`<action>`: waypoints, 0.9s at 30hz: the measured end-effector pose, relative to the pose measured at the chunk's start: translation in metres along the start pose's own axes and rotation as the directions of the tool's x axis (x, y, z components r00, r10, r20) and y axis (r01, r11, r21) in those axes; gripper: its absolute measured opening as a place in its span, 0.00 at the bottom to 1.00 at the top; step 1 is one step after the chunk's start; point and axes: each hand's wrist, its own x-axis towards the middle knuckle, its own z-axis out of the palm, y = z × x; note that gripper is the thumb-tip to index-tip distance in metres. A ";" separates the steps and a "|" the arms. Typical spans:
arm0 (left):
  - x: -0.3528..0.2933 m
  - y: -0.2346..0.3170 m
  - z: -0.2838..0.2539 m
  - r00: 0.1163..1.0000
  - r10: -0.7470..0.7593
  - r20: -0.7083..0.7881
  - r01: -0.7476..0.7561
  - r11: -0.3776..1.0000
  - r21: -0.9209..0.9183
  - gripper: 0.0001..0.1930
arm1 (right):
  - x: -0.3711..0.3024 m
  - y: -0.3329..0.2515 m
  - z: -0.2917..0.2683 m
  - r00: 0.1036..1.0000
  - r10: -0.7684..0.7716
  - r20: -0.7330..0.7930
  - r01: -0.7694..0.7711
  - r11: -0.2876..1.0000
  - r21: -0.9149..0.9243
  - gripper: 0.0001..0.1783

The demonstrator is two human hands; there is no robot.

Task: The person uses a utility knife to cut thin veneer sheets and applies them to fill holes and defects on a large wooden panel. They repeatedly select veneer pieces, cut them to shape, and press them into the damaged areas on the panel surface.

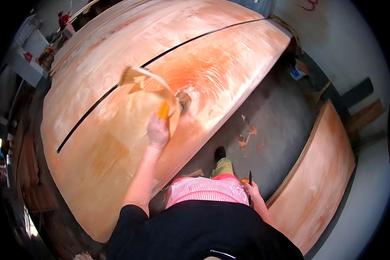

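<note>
My left hand (pixel 158 131) is closed, reaching over a large stack of reddish-tan wood veneer sheets (pixel 229 56). An orange, short block-like thing (pixel 163 110) sticks out of its fingers; its kind is not clear. A curled, pale veneer piece (pixel 154 82) rises around that hand, blurred by motion; whether the fingers grip it too, I cannot tell. Just beyond the curl, a dark knot or hole (pixel 184 102) shows in the top sheet. Down by my right hip, my right hand (pixel 252 189) is wrapped round a slim black tool with an orange part (pixel 250 177).
A long thin black strip (pixel 169 51) lies across the stack. To the right stands another veneer stack (pixel 316 173). Veneer scraps (pixel 245 141) litter the grey floor between them. A broom (pixel 323 91) and a bucket (pixel 297 73) are by the wall; another person (pixel 65 19) is far left.
</note>
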 end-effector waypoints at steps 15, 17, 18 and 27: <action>-0.006 0.044 0.181 0.887 -0.318 0.336 0.285 0.948 0.144 0.23 | 0.223 -0.315 -0.006 0.951 -0.147 0.272 0.224 0.933 -0.282 0.09; -0.004 0.011 0.145 0.765 -0.600 0.232 0.548 0.797 0.253 0.23 | 0.228 -0.320 0.004 0.928 -0.171 0.329 0.264 0.928 -0.261 0.09; -0.003 -0.005 0.123 0.530 -0.813 0.241 0.761 0.582 0.289 0.23 | 0.225 -0.322 0.010 0.920 -0.192 0.342 0.291 0.919 -0.265 0.07; -0.138 -0.045 0.033 0.392 -0.920 0.002 0.660 0.283 0.696 0.36 | 0.208 -0.333 0.055 0.925 -0.181 0.335 0.288 0.908 -0.304 0.09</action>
